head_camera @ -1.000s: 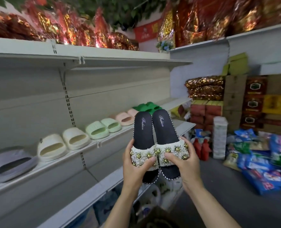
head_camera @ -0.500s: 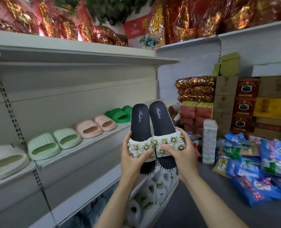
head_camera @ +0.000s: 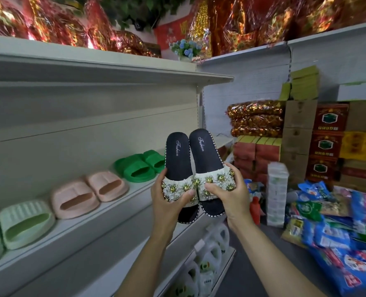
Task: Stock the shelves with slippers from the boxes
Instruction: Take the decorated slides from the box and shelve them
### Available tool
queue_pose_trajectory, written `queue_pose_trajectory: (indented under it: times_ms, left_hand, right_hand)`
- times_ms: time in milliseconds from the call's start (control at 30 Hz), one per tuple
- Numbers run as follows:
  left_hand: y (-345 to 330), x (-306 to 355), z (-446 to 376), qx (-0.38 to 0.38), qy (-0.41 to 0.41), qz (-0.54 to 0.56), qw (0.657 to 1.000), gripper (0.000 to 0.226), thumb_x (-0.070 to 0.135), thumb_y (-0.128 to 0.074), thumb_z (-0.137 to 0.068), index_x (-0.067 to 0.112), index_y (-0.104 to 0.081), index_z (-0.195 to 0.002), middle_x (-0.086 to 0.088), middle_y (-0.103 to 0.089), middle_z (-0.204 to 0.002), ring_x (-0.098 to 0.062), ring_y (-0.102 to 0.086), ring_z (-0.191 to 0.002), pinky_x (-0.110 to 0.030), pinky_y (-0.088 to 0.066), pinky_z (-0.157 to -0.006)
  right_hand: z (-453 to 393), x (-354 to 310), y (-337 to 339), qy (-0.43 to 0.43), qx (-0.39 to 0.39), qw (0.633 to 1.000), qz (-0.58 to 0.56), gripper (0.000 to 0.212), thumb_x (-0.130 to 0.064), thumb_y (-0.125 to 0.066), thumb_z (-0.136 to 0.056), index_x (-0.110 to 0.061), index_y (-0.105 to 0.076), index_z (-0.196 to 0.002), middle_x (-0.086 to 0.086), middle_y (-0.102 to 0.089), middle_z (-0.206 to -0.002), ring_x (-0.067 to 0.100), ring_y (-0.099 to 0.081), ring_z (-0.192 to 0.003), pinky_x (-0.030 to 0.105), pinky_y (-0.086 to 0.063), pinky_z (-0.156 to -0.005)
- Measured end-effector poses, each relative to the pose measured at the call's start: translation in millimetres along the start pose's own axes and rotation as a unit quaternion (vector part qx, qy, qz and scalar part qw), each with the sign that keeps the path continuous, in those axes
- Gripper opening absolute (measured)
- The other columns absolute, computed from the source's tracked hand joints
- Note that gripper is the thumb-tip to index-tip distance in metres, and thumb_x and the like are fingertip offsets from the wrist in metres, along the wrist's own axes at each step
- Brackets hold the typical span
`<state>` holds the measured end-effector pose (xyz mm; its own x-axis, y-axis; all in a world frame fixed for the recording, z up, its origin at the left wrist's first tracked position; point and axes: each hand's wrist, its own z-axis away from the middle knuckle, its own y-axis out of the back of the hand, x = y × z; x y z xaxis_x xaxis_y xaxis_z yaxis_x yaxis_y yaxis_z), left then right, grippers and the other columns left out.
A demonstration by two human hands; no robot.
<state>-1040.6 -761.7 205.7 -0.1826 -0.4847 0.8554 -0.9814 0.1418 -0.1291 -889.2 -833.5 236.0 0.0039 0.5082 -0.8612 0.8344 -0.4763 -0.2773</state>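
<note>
1. Shop shelving fills the left wall, and the middle shelf (head_camera: 134, 195) carries a row of plain foam slides.
2. Held up in front of that shelf, near its far end, is a pair of black slippers (head_camera: 195, 168) with flower-and-bead straps, side by side, heels pointing up and away.
3. Both hands are clasped around the pair: the left hand (head_camera: 169, 202) grips the left slipper's strap from below with the thumb across the beads, and the right hand (head_camera: 227, 194) wraps the right slipper's strap the same way.
4. They look light, with a fairly stiff sole, so one in each hand should be easy to steer.
5. The beaded flowers seem the fragile part; squeezing there could snag or pop a bead. Holding by the sole edges or under the sole looks safer.
6. Just beside the pair sit the green slides (head_camera: 142, 166), then the pink slides (head_camera: 89, 194) and pale green slides (head_camera: 25, 224) further along.
7. Bare shelf beyond the green pair looks like the likely spot.
8. Stacked cartons (head_camera: 327, 142) and blue packets (head_camera: 349, 232) crowd the right.
</note>
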Motion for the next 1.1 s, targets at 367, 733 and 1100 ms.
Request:
queue_pose_trajectory:
  times_ms: [367,733,1100]
  left_hand:
    - [-98,-61,-84,0.052,-0.01,-0.01,0.999,0.096,0.047,-0.095,-0.053,0.049,-0.048,-0.137,0.0,-0.051,-0.141,-0.018,-0.058,-0.124,-0.047,-0.052,-0.101]
    - [-177,-117,-155,0.139,-0.015,-0.037,0.99,0.093,0.042,-0.094,-0.057,0.041,-0.049,-0.138,-0.002,-0.052,-0.14,-0.016,-0.059,-0.123,-0.046,-0.052,-0.102]
    - [-172,-158,-250,0.227,-0.007,-0.08,0.971,0.07,0.035,-0.092,-0.065,0.053,-0.051,-0.12,0.014,-0.067,-0.121,-0.006,-0.065,-0.111,-0.028,-0.054,-0.091]
  right_hand:
    - [-146,57,46,-0.01,-0.064,0.998,-0.025,0.068,-0.006,-0.086,-0.064,-0.032,-0.059,-0.121,0.002,-0.069,-0.115,0.02,-0.068,-0.103,0.047,-0.056,-0.09]
    - [-276,114,68,-0.063,-0.143,0.983,-0.099,0.068,0.008,-0.08,-0.068,-0.021,-0.057,-0.125,0.005,-0.071,-0.111,0.024,-0.069,-0.102,0.04,-0.058,-0.084]
    - [-378,177,4,-0.108,-0.204,0.968,-0.092,0.062,0.004,-0.082,-0.068,-0.025,-0.061,-0.119,0.001,-0.073,-0.105,0.019,-0.071,-0.095,0.037,-0.059,-0.081]
